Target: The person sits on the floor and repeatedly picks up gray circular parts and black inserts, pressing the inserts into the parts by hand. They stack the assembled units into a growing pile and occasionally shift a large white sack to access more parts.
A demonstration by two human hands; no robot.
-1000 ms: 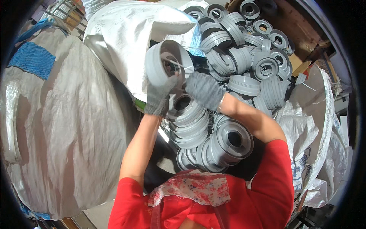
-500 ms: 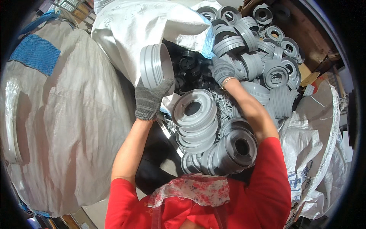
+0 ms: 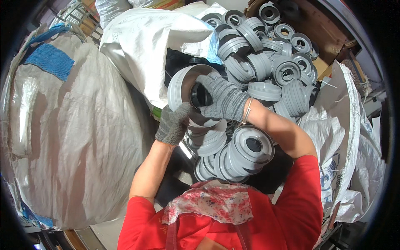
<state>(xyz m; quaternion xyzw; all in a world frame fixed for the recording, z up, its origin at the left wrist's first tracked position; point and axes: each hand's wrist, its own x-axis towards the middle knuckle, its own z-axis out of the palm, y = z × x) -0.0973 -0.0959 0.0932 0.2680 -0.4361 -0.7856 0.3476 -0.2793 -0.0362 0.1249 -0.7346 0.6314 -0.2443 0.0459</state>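
My left hand point(image 3: 172, 125), in a dark grey knit glove, grips the lower rim of a wide grey plastic ring point(image 3: 178, 86) with ridged sides, tilted with its opening toward my right. My right hand point(image 3: 225, 96), gloved in lighter grey, is closed round a small black threaded ring point(image 3: 201, 96) at the mouth of the grey one. Some of its fingers are hidden inside the opening. Directly below, stacked grey flanged parts point(image 3: 208, 137) stand partly covered by the held ring. Another leaning row of grey flanged parts point(image 3: 253, 146) lies nearer to me.
A heap of grey ringed parts point(image 3: 287, 71) fills the far right. A white woven sack point(image 3: 137, 50) with a dark opening lies beyond my hands. One big bulging sack point(image 3: 79, 150) stands at the left, and another white sack point(image 3: 329, 137) at the right.
My right hand has come back from the sack's dark opening with a black ring and met the grey ring. My left hand has moved right and lower, turning the grey ring's opening toward it.
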